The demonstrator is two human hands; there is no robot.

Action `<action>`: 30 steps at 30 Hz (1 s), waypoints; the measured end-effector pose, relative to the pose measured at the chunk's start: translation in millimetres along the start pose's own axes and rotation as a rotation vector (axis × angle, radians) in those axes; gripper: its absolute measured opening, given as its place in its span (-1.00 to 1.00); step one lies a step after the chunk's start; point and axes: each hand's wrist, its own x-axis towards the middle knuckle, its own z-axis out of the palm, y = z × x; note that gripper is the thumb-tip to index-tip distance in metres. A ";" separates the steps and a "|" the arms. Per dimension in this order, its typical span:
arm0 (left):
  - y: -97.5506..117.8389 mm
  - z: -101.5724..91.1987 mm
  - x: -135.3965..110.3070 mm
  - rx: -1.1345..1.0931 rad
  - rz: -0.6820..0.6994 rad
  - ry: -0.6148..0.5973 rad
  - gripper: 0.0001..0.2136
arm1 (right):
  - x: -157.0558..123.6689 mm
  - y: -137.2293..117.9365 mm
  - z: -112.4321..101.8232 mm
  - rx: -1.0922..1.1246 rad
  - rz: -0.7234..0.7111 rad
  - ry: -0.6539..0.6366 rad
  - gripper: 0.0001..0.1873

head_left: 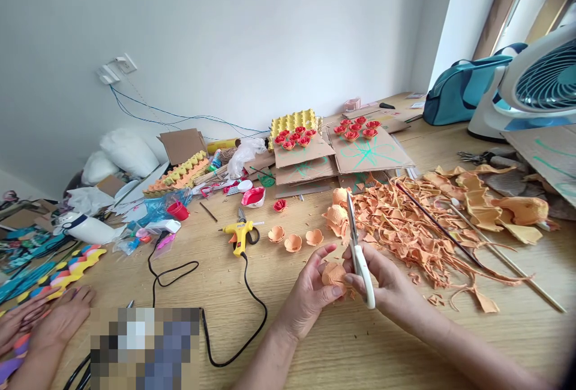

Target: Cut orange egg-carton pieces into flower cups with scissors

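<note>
Between thumb and fingers, my left hand [303, 291] pinches an orange egg-carton cup [333, 274] low over the table. White-handled scissors [362, 273] are in my right hand [382, 276], blades pointing away from me. My right fingertips come close to the cup's side; whether they touch it I cannot tell. Beyond my hands sit several uncut orange carton cups [337, 217] and a heap of orange carton scraps [405, 222]. To the left of them stand three orange petal-edged cups [293, 242] and one red-painted cup flower [279, 205].
A yellow glue gun [243, 237] trails a black cord to the left. Red flowers [353, 132] stand on cardboard sheets [373, 153] at the back. A white fan [535, 90] and blue bag [468, 90] are at right. Another person's hands [58, 324] rest at left.
</note>
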 end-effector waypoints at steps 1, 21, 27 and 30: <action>0.9 0.5 -0.5 -0.017 -0.010 0.014 -0.28 | -0.3 -2.2 0.4 -0.013 -0.008 0.004 -0.73; -5.9 14.8 -1.4 -0.140 0.055 0.125 -0.38 | -4.4 -10.6 5.4 -0.559 -0.233 0.114 -0.89; -12.2 8.3 -0.9 -0.160 0.051 0.096 -0.42 | -5.0 -9.0 4.7 -0.603 -0.281 0.125 -0.84; -14.2 7.2 -0.9 -0.153 0.058 0.095 -0.48 | -4.5 -8.7 5.0 -0.603 -0.281 0.113 -0.87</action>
